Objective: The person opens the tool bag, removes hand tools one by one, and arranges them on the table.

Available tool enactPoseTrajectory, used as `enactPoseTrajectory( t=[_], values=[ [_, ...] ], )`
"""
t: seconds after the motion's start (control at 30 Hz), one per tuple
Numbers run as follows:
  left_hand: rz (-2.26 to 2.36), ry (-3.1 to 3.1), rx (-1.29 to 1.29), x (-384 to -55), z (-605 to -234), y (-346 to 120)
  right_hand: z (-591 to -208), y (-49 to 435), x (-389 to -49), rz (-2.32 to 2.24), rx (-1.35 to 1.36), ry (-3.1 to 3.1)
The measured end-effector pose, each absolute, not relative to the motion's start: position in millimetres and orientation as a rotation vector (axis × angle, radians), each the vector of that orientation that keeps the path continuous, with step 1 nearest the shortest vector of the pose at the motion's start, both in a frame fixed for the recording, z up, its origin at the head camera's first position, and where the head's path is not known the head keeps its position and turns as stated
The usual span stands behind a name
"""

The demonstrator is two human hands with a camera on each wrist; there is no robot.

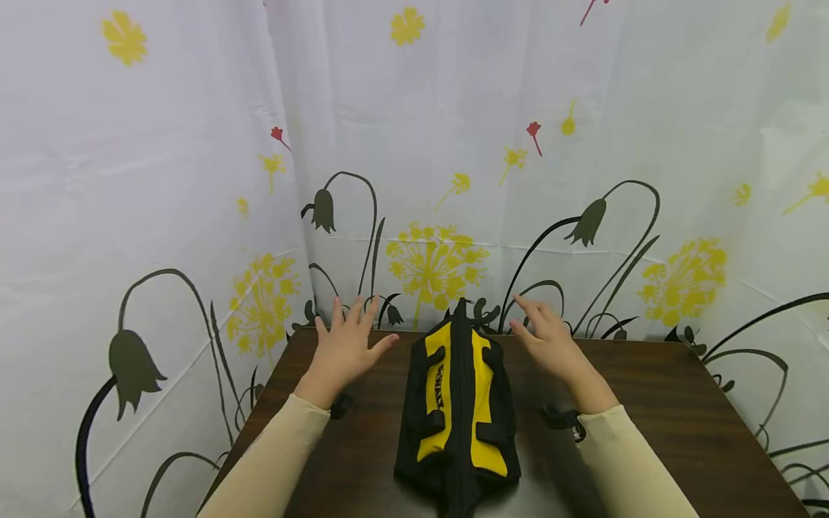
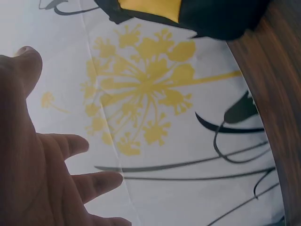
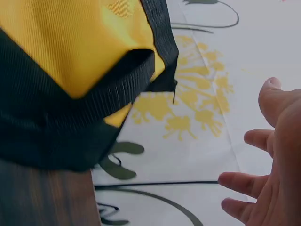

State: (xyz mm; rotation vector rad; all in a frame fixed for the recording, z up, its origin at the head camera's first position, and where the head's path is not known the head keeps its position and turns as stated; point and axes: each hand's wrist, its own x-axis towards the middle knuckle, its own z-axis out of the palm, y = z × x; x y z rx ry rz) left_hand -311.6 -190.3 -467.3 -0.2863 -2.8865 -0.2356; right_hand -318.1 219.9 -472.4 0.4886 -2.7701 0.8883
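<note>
A black and yellow zippered tool bag (image 1: pixel 463 403) sits lengthwise on the dark wooden table, its black strap handles lying along both sides. To its left, my left hand (image 1: pixel 343 352) hovers with fingers spread and touches nothing. On the other side, my right hand (image 1: pixel 550 342) is held apart from the bag, fingers extended and holding nothing. In the left wrist view, the left palm (image 2: pixel 33 160) faces the bag's end at the top. The right wrist view shows the bag's yellow panel (image 3: pixel 70 42) and a black handle close up, with the right hand (image 3: pixel 277 160) away from them.
The brown wood-grain table (image 1: pixel 673 417) ends just beyond the bag. Behind and on both sides hangs a white curtain (image 1: pixel 401 108) printed with yellow, red and dark flowers. Dark straps (image 1: pixel 560 417) sit at both wrists beside cream sleeves.
</note>
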Motion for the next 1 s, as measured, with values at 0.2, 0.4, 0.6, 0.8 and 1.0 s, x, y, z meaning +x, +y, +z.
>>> enactPoseTrajectory(
  t=[0.2, 0.4, 0.6, 0.8, 1.0],
  values=[
    [-0.326, -2.904, -0.286, -315.7, -464.0, -182.3, -473.0, 199.6, -325.3, 1.221, 0.526, -2.781],
    [-0.616, -2.895, -0.332, -334.0, -457.2, -165.8, -457.5, 182.9, -336.6, 1.537, 0.437, -2.756],
    [-1.272, -2.878, -0.337, -361.1, -448.5, -143.3, -445.9, 168.4, -352.3, 1.877, 0.232, -2.731],
    [-1.912, -2.648, -0.243, -394.6, -456.2, -128.8, -451.1, 159.7, -366.4, 2.34, 0.028, -2.621],
    [-2.404, -2.552, -0.095, -414.7, -466.9, -112.8, -461.2, 158.1, -378.9, 2.651, -0.25, -2.397]
  ],
)
